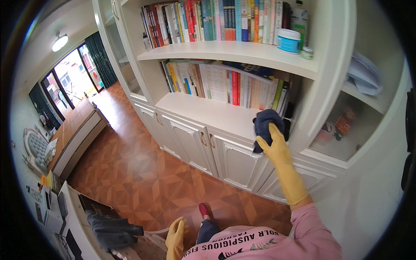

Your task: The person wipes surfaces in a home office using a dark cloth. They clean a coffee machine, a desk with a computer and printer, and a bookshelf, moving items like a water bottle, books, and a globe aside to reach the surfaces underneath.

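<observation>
My right hand [275, 144], in a yellow rubber glove, grips a bunched dark blue cloth [267, 121] at the right front end of the lower open shelf [208, 107] of a white bookcase. Part of the cloth hangs over the shelf's front edge. Behind it, dark objects at the shelf's right end are partly hidden. A row of upright books [214, 83] stands at the back of this shelf, with others laid flat on top. My left hand [176, 236], gloved the same way, hangs low by my body and holds nothing visible.
Above are more books [208, 21] and a blue-and-white tub [288, 41]. Cabinet doors [240, 164] with handles lie below the shelf. A chair with a dark grey garment [112, 230] over it and a white desk [73, 208] stand behind at left. A bed [76, 139] is farther off.
</observation>
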{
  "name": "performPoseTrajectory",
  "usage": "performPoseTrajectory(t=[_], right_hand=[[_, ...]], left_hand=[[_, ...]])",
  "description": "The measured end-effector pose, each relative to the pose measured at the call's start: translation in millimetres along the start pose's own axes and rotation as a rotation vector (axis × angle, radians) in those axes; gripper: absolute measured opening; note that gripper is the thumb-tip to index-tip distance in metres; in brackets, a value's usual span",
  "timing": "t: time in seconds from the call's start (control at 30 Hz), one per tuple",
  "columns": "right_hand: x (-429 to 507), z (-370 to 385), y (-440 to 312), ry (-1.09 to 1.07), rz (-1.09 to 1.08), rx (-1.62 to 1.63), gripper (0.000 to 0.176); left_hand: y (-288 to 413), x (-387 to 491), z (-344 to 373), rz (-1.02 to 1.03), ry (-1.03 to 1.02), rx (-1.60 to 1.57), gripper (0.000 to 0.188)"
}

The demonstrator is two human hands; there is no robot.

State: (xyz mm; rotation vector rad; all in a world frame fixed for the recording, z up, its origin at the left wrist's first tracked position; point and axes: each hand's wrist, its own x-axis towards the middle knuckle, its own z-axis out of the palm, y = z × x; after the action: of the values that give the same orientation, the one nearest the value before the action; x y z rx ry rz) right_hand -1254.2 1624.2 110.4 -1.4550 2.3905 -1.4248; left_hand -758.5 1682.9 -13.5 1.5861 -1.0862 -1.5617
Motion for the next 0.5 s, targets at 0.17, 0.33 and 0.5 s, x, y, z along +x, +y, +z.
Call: performPoseTrajectory(t=[0.17,0.33,0.5], right_hand=[[70.9,69.2,80.2,-0.229,0.026,-0.464,0.081],[120.1,199.4,3.9,-0.486,-0.111,-0.583,0.082],[231.6,382.8,-95.6,-0.561,-0.289,-0.428,0.078]], left_hand=[[24.2,84.1,-8.4,-0.056,0.049,0.061,0.048],[63.5,185.7,-25.8,-0.126,-0.014,-0.015,0.048],[108.2,254.0,-47.7,-0.101,-0.005,-0.037,0.048]])
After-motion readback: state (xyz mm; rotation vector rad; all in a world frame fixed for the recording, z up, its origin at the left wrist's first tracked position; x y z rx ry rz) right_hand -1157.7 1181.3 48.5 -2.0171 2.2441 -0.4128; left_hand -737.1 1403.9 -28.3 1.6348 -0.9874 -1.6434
